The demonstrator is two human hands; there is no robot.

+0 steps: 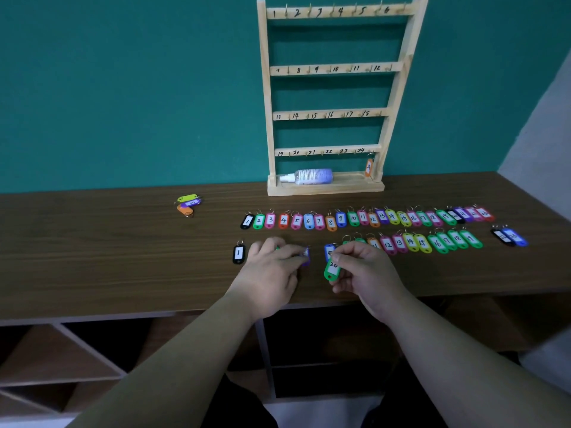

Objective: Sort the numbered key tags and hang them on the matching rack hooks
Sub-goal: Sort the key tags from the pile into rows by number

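Note:
A wooden rack [398,88] with hooks numbered 1 to 24 stands against the teal wall; one orange tag [368,167] hangs on hook 24. Two rows of coloured numbered tags lie on the table: a far row [364,218] and a near row [429,242]. My right hand [361,270] pinches a green tag marked 20 [332,269], next to a blue tag [329,250]. My left hand [272,270] lies over near-row tags, its fingertips on a purple tag [306,257]. A black tag marked 1 [238,253] lies left of it.
A spray bottle [310,176] lies on the rack's base. A small pile of three tags [187,203] sits at the far left. A black and a blue tag [511,236] lie apart at the right. The brown table's front edge [123,313] has open shelves below.

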